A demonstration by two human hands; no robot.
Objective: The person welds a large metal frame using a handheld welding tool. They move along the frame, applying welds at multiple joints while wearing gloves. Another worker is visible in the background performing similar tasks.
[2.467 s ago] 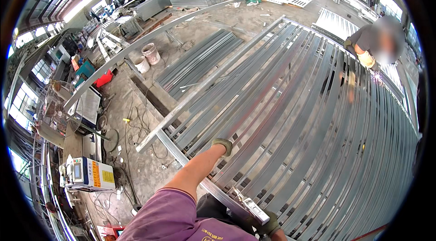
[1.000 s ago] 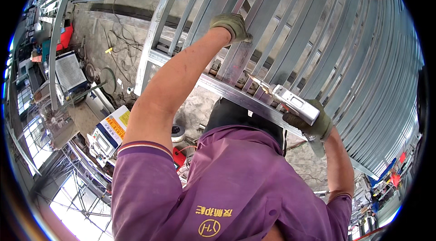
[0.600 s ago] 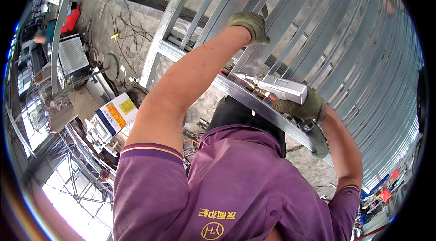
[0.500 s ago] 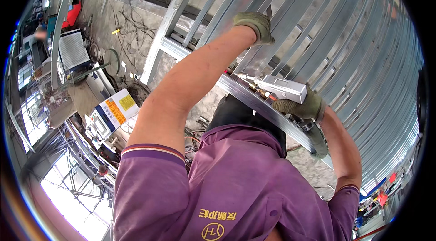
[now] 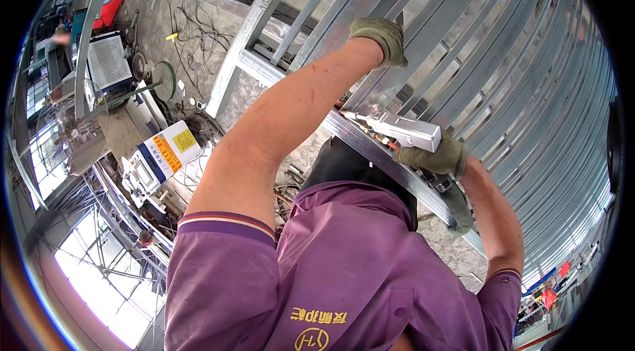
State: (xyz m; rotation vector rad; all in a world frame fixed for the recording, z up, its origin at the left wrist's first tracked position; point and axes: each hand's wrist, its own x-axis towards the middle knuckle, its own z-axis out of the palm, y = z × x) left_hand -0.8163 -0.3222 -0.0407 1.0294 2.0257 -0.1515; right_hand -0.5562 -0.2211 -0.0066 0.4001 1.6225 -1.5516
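Note:
My left hand, in an olive work glove, is closed over the grey metal slats. A thin dark edge shows beside its fingers, but what they grip is hidden. In my right hand, gloved alike, is a silver, box-bodied hand-held welding torch. Its narrow nozzle points left, with the tip close to where a slat meets the long metal rail in front of my body. A thick grey hose hangs below my right hand.
Rows of parallel slats spread away to the right. At left stand a white machine with a yellow label, a wire-cage fan and a grey grille-fronted unit. Cables lie loose on the concrete floor beyond the frame's upright.
The view has shifted a little. My right hand and the torch have moved slightly left along the rail. My left hand appears slightly farther right, still closed at the slats.

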